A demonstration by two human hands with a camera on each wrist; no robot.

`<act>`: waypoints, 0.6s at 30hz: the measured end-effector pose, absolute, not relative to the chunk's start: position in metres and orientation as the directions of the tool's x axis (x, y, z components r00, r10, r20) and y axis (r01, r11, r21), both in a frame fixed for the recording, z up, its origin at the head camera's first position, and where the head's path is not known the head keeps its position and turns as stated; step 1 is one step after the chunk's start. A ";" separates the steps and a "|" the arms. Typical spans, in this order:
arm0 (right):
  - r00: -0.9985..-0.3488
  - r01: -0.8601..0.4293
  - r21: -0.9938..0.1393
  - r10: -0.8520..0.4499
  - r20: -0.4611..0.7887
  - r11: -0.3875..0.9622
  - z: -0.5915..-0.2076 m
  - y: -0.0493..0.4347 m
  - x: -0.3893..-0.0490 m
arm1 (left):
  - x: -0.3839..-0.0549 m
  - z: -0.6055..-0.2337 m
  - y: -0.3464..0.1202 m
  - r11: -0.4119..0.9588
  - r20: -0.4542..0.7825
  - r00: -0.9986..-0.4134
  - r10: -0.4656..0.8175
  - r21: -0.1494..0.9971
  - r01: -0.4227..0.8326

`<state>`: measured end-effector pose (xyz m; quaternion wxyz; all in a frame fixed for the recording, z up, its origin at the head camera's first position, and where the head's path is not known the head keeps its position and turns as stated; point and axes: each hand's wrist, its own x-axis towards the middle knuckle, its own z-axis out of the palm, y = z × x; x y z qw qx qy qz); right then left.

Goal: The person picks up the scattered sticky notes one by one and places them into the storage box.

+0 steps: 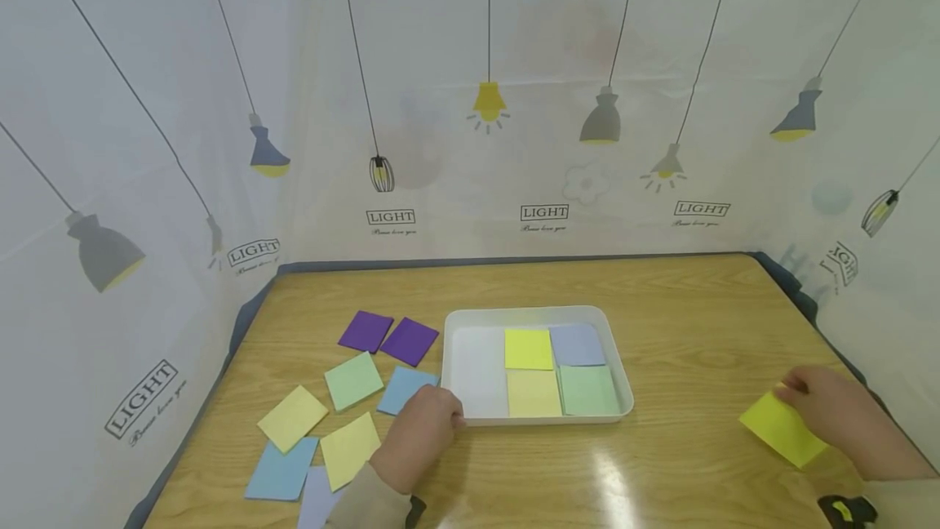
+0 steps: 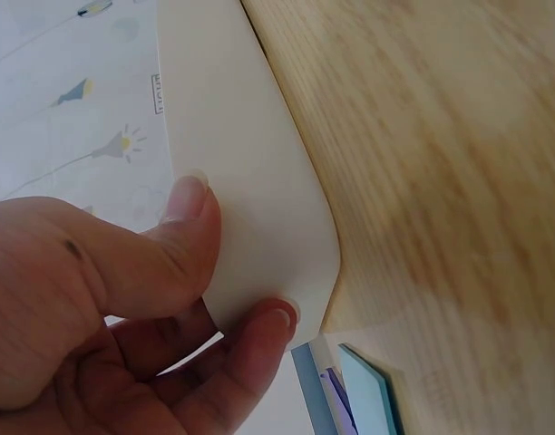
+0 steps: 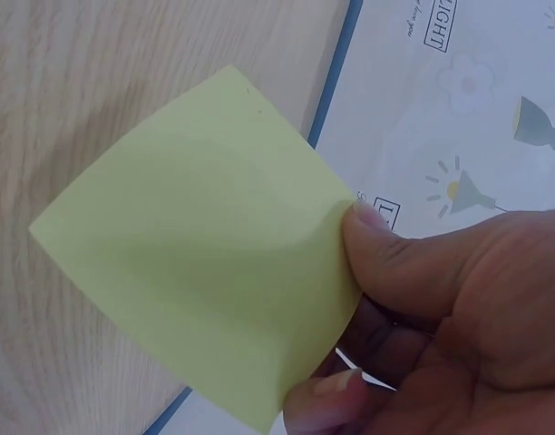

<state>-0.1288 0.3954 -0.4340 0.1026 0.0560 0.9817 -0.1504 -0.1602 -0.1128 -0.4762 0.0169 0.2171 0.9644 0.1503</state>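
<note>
The thumb and fingers of my right hand [image 1: 830,408] pinched the yellow paper [image 3: 187,245] by one edge, over the right side of the table [image 1: 698,333]. It was bent a little, and I think it was very light and soft, easy to crease, and not slippery. The edge near a corner looked like a good place to hold, with just a small squeeze.

My left hand [image 1: 422,431] pinched the white tray [image 1: 476,366] at its near left corner, thumb against the side. The tray looked hard and smooth, and light enough to slide if I pushed. Its low rim went all the way round, so the way in was over the top. Inside sat a bright yellow square [image 1: 529,349], a lilac square [image 1: 577,345], a pale yellow square [image 1: 534,394] and a green square [image 1: 590,390], with room to their left. Bare wood lay between the tray and my right hand, but loose squares [image 1: 354,382] crowded close by my left wrist
</note>
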 end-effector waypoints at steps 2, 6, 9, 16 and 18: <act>-0.972 0.135 -0.292 0.070 -0.223 0.947 -0.433 0.394 -0.130 | -0.160 -0.476 -0.113 0.861 0.030 -0.906 0.422 0.301 0.410; -0.979 0.105 -0.297 0.047 -0.196 0.949 -0.431 0.390 -0.132 | -0.160 -0.476 -0.113 0.861 0.019 -0.908 0.419 0.310 0.404; -0.985 0.085 -0.313 0.033 -0.167 0.946 -0.429 0.386 -0.134 | -0.160 -0.476 -0.113 0.862 0.011 -0.909 0.416 0.313 0.398; -0.993 0.053 -0.330 0.014 -0.120 0.943 -0.427 0.372 -0.142 | -0.161 -0.476 -0.114 0.859 0.024 -0.906 0.422 0.309 0.408; -0.993 0.043 -0.340 0.004 -0.115 0.939 -0.426 0.368 -0.144 | -0.160 -0.477 -0.114 0.857 0.033 -0.904 0.426 0.305 0.415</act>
